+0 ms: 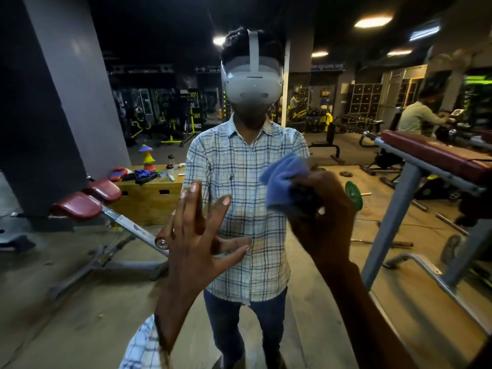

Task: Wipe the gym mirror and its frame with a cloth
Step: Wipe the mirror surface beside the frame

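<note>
From my seat the mirror fills nearly the whole view, and the person's own reflection, in a checked shirt and a white headset, stands square in the middle of it. The left hand is raised just below centre, toward 7 o'clock, palm to the glass with the fingers straight and spread apart and the thumb out toward 3 o'clock. I cannot tell whether the palm actually touches the surface. A checked sleeve shows at its wrist, at 6 o'clock. The right hand sits at 4 o'clock of centre, its fingers curled round a blue cloth. The bunched cloth sticks out of the grip toward 10 o'clock and lies over the reflected chest, at about 3 o'clock, close to centre. At 9 o'clock I see an incline bench with maroon pads and behind it a wooden box with odds and ends on top. At 3 o'clock there is another maroon padded bench on a grey frame, with a green weight plate just beside the right hand.
</note>
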`<state>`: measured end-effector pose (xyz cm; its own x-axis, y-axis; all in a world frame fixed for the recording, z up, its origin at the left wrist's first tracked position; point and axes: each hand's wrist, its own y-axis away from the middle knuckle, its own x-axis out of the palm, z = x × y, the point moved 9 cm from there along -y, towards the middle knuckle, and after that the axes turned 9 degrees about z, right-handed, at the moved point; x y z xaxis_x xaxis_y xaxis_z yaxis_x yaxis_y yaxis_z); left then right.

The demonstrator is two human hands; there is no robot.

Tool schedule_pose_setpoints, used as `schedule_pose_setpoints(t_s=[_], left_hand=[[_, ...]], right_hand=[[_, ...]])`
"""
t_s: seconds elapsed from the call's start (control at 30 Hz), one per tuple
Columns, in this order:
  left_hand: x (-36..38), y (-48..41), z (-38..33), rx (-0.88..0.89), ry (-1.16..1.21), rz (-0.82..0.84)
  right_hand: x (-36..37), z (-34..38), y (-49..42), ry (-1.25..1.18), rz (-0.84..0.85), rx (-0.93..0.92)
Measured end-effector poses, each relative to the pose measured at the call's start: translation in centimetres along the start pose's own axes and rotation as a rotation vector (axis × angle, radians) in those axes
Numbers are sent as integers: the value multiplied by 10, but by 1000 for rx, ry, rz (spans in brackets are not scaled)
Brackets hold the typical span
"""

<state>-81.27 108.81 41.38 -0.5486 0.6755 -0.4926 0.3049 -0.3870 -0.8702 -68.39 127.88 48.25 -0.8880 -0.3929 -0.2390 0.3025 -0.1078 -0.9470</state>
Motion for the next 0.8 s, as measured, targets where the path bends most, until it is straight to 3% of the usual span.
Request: schedule_pose_setpoints(t_s=[0.07,0.1,0.13,0.23,0.27,0.3,0.4,0.47,0.57,0.6,0.63,0.77,0.8], left_hand=[[0,1,2,11,7,-23],[1,1,4,9,10,-23],[2,2,6,2,18,-15],[1,4,13,-13,50,-13],[-2,5,16,-15,53,-22],[-5,6,20,-14,52,-30],[-12,9,28,-1,39,-40],[-12,10,30,2,31,-32],[-11,11,35,-3,36,-19],[-12,12,39,-7,36,-21],[-14,12,43,-11,34,-27],[-22,16,56,-8,12,-54],[-23,16,58,-8,8,-53]], right_hand=[[-22,-9,1,-95,-245,112],[-18,-7,3,-116,-290,131],[-3,2,6,-104,-250,111],[55,24,19,7,177,-72],[53,23,17,2,212,-88],[38,19,12,-38,145,-64],[-18,4,2,-88,-306,76],[-6,9,8,-119,-383,113],[61,33,21,-20,42,-23],[68,34,23,17,142,-65],[59,32,19,27,130,-71],[-8,13,1,-23,-381,123],[-3,15,3,-35,-428,147]])
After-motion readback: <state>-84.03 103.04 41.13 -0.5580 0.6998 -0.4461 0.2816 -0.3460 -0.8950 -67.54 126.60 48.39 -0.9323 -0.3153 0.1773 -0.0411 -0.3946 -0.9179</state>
